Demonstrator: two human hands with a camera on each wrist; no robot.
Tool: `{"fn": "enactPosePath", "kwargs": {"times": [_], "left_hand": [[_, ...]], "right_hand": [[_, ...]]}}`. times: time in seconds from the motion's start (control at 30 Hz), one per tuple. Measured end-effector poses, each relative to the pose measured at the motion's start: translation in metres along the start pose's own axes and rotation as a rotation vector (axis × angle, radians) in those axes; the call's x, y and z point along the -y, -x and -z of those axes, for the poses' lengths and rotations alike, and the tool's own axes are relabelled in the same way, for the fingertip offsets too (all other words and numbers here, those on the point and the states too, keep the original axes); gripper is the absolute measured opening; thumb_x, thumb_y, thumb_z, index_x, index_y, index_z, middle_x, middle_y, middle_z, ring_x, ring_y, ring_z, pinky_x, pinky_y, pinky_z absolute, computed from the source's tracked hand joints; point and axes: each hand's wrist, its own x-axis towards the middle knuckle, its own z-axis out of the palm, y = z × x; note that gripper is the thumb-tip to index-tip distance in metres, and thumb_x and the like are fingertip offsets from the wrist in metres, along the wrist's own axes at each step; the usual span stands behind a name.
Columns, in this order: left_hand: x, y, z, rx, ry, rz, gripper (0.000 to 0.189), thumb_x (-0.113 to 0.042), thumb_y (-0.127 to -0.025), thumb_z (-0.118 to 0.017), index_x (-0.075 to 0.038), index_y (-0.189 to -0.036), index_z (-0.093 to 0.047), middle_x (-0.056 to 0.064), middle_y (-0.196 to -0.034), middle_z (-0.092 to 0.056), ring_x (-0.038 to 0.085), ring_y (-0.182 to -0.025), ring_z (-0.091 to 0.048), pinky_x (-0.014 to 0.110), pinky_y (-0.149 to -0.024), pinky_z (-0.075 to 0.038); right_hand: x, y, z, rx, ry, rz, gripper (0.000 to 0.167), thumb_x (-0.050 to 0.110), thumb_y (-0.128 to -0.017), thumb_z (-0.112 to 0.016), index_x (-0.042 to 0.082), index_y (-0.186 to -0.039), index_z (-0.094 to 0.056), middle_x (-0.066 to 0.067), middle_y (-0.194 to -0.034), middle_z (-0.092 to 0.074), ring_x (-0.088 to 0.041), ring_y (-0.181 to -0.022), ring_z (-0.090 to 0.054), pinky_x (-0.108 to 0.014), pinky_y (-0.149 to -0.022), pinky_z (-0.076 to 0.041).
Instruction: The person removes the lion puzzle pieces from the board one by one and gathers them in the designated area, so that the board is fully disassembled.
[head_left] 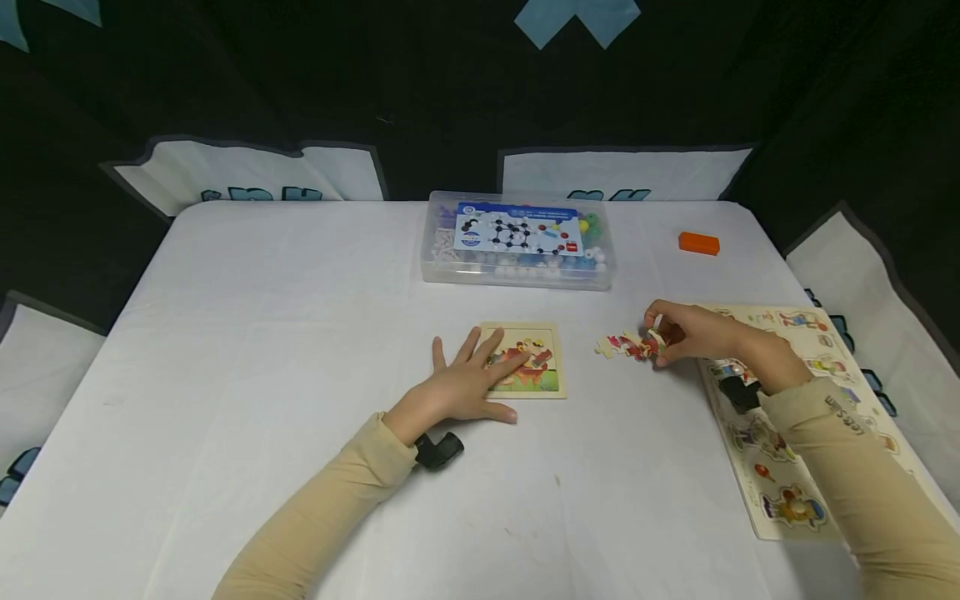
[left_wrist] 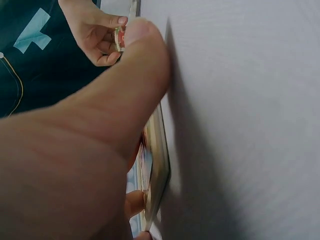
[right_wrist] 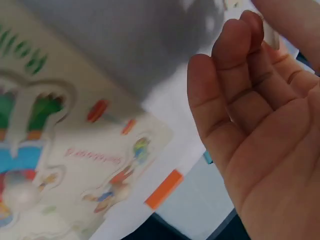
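Note:
A small square jigsaw puzzle (head_left: pixel 553 385) with a light wooden frame and a cartoon picture lies mid-table. My left hand (head_left: pixel 461 390) rests on its left part with fingers spread, covering some of the picture; in the left wrist view the thumb stands large in front of the puzzle's edge (left_wrist: pixel 161 175). To the right, my right hand (head_left: pixel 697 333) pinches the right end of a cluster of red and cream jigsaw pieces (head_left: pixel 630 345) between thumb and fingers. Whether the cluster's left end touches the cloth I cannot tell. In the right wrist view fingers hide most of the pieces.
A clear plastic box (head_left: pixel 517 271) of small coloured parts stands at the back. An orange block (head_left: pixel 699 243) lies at the back right. A large picture board (head_left: pixel 765 517) lies under the right forearm along the right side. White cloth (head_left: pixel 247 350) covers the table.

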Motion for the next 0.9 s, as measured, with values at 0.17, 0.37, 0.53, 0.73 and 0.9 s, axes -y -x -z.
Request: {"fn": "enactPosePath", "kwargs": {"times": [0.17,0.37,0.53,0.73,0.9], "left_hand": [[0.0,0.0015,0.0017,-0.004,0.003,0.0,0.085,-0.062,-0.076,-0.056,-0.036,-0.145,-0.014,0.005,-0.151,0.004,0.032,-0.134,0.012,0.068,-0.092,0.008],[0.0014,0.0,-0.0008,0.011,-0.012,0.006,0.083,-0.065,-0.077,-0.05,-0.038,-0.145,-0.01,0.003,-0.151,0.007,0.029,-0.134,0.015,0.067,-0.092,0.01],[0.0015,-0.0013,-0.0014,0.022,-0.026,0.015,0.081,-0.067,-0.078,-0.047,-0.04,-0.144,-0.008,0.002,-0.151,0.009,0.028,-0.134,0.016,0.067,-0.092,0.011],[0.0014,-0.0005,0.0007,0.028,-0.017,0.01,0.08,-0.066,-0.079,-0.046,-0.04,-0.144,-0.007,0.002,-0.151,0.009,0.028,-0.134,0.015,0.067,-0.093,0.01],[0.0026,0.001,0.0031,0.036,0.006,0.002,0.08,-0.065,-0.08,-0.046,-0.038,-0.145,-0.007,0.0,-0.151,0.008,0.026,-0.134,0.014,0.065,-0.095,0.009]], "right_hand": [[-0.007,0.0035,-0.002,-0.016,0.005,-0.021,0.04,0.004,-0.073,-0.074,0.0,-0.103,-0.047,-0.009,-0.091,-0.051,-0.021,-0.075,-0.048,-0.03,-0.067,-0.044],[-0.0102,0.0007,-0.0064,-0.027,0.026,0.028,0.039,0.002,-0.073,-0.073,-0.003,-0.104,-0.051,-0.01,-0.096,-0.051,-0.022,-0.08,-0.046,-0.034,-0.07,-0.043],[-0.0093,-0.0015,-0.0064,-0.025,0.053,0.022,0.039,0.0,-0.073,-0.073,-0.002,-0.104,-0.05,-0.011,-0.095,-0.051,-0.022,-0.08,-0.045,-0.035,-0.07,-0.042],[-0.008,-0.0003,-0.0044,-0.022,0.095,-0.013,0.044,0.005,-0.073,-0.075,-0.002,-0.108,-0.049,-0.016,-0.099,-0.048,-0.023,-0.08,-0.044,-0.037,-0.07,-0.041],[-0.0017,0.0,-0.0021,-0.037,0.121,-0.06,0.049,0.011,-0.072,-0.076,0.0,-0.111,-0.048,-0.017,-0.099,-0.045,-0.024,-0.079,-0.042,-0.034,-0.067,-0.04]]}}
